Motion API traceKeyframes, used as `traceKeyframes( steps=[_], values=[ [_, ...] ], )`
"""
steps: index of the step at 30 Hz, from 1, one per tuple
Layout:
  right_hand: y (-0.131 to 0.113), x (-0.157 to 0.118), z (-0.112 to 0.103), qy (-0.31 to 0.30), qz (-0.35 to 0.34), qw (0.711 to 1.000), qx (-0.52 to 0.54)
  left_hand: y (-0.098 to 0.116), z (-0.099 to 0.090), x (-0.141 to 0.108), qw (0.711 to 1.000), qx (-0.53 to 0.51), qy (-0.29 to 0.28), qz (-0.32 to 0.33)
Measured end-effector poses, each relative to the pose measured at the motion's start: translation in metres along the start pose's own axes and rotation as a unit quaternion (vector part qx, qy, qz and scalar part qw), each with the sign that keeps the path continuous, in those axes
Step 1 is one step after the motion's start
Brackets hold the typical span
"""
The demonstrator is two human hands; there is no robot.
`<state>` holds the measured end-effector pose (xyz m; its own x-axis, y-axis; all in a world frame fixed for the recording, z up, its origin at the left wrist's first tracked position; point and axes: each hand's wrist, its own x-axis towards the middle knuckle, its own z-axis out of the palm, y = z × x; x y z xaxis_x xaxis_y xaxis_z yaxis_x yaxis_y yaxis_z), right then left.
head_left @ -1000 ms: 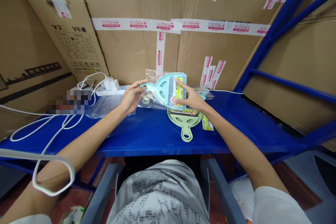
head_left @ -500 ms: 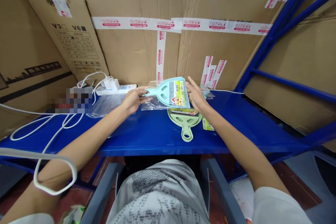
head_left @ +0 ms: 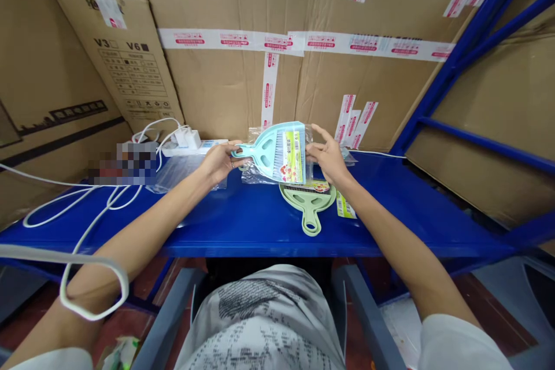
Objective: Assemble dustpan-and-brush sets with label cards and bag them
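Observation:
A light blue dustpan (head_left: pixel 267 153) with a small brush (head_left: pixel 280 157) nested in it is held above the table, its label facing up. Clear plastic bag (head_left: pixel 309 169) film shows around the set. My left hand (head_left: pixel 222 162) is closed around the dustpan's handle. At the wide end, my right hand (head_left: pixel 326 156) has its thumb and fingers pinched on the bag's edge, with the index finger raised. Below, a green dustpan (head_left: pixel 310 208) with a dark-bristled brush lies on the table, its handle towards me.
On the blue table (head_left: pixel 234 225) lie flat clear plastic bags (head_left: pixel 184 176) to the left. A white power strip (head_left: pixel 208 145) with plugs and loose white cables (head_left: pixel 108 208) is behind them. A yellow-green label (head_left: pixel 346 207) sits beside the green dustpan. Cardboard (head_left: pixel 217 87) walls the back.
The blue dustpan has shifted a little and tipped its face more towards me. My right fingers, stretched along its wide edge before, have curled in on the bag.

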<state>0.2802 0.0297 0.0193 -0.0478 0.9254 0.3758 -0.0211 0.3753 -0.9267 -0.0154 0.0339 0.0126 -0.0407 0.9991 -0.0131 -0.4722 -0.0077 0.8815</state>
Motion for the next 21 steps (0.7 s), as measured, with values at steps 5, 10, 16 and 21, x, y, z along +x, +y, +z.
traceKeyframes(
  steps=[5,10,16,21],
  values=[
    [0.001,-0.005,0.001,-0.01,-0.07,0.993,-0.092,0.001,0.001,-0.002,1.0,-0.006,0.021,0.014],
    [-0.002,-0.009,0.003,0.026,-0.087,0.988,-0.128,0.002,-0.002,0.001,0.998,-0.008,0.047,0.036],
    [-0.008,-0.005,0.0,0.019,-0.072,0.992,-0.103,0.008,-0.006,0.005,0.997,-0.024,0.044,0.058],
    [-0.009,-0.003,-0.002,0.033,-0.045,0.998,-0.039,0.01,-0.006,0.003,0.997,-0.012,0.034,0.068]
  ],
)
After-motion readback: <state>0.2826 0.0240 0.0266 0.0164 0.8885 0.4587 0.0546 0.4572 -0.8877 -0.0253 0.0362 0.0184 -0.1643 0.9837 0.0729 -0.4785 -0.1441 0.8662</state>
